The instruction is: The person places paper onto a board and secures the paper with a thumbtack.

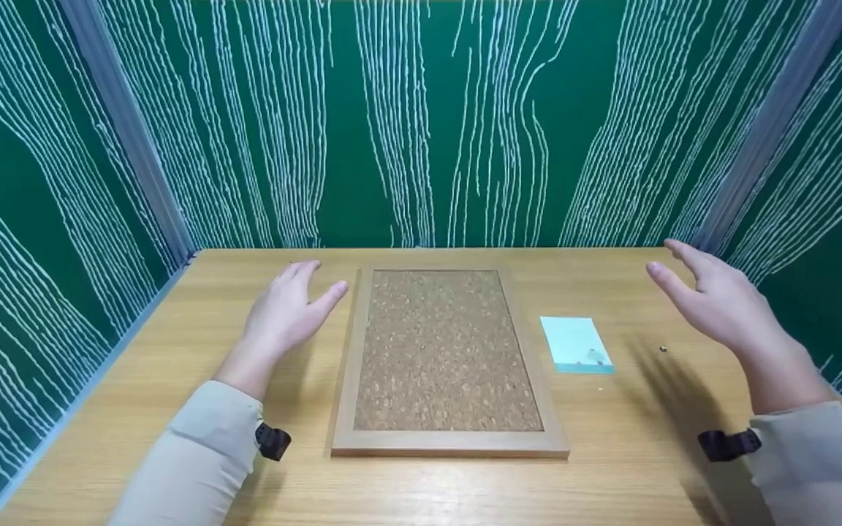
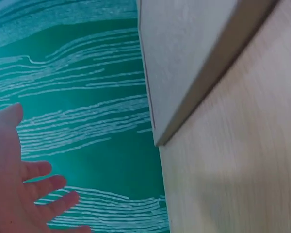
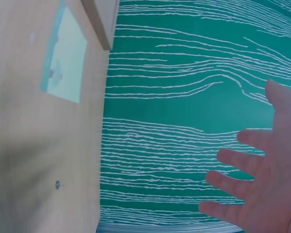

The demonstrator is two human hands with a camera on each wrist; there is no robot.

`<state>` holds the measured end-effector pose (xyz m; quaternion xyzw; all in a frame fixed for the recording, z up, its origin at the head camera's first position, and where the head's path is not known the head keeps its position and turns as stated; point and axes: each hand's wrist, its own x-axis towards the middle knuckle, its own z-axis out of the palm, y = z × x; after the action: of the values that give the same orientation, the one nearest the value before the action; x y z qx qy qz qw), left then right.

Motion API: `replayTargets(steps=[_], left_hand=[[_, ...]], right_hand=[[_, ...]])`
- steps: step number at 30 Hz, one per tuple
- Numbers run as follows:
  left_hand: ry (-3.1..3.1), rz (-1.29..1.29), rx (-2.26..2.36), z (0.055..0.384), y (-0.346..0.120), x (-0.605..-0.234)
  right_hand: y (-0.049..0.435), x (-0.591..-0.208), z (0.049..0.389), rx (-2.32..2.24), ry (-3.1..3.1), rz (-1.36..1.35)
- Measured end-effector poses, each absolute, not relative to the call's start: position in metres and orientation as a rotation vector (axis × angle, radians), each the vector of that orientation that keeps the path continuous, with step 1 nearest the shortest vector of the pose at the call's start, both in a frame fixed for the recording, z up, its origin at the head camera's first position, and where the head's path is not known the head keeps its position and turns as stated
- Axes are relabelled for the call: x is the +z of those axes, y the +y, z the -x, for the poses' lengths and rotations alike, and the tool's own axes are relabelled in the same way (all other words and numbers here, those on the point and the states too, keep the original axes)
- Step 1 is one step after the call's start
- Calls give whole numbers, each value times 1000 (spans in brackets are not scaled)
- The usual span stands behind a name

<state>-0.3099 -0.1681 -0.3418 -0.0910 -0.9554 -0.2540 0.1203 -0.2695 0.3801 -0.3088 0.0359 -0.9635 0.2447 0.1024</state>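
Observation:
A cork board (image 1: pixel 443 351) in a light wooden frame lies flat in the middle of the table. To its left my left hand (image 1: pixel 286 310) is held above the table, fingers spread and holding nothing. My right hand (image 1: pixel 724 299) is raised at the right, its fingers apart and its palm bare in the right wrist view. Between the board and that hand lies a pale turquoise pad of sticky notes (image 1: pixel 574 340), with a few tiny items on its near end that are too small to tell. A tiny metallic piece (image 1: pixel 663 349) sits on the wood nearer the right hand.
The wooden table (image 1: pixel 450 489) ends at a green wall (image 1: pixel 351 183) with white wavy lines. Similar panels close off the left and right sides, with grey posts (image 1: pixel 136 139) at the corners. A tiny pale speck (image 1: pixel 600 389) lies just in front of the pad.

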Motion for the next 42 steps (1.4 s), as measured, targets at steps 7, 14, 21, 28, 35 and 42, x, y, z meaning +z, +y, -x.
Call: replayTargets(steps=[7,14,21,28,35,42], left_hand=[[-2799,244,-858,308,-155,-341],[-2842,242,-895,310,-148,-346],[-2894,216,-933,313,-145,-356],[-2964,190,-977,312,-138,-362],[-3014,198,-957,314,-135,-371],[-3106,64,-1083,313,-131,-379]], right_hand=[[371,-303,271,791,-2752,-131],[362,-305,276,845,-2682,-134],[356,-308,282,938,-2695,-114],[356,-312,289,1094,-2700,-127],[355,-322,298,1191,-2719,-121],[353,-332,307,1198,-2795,-125]])
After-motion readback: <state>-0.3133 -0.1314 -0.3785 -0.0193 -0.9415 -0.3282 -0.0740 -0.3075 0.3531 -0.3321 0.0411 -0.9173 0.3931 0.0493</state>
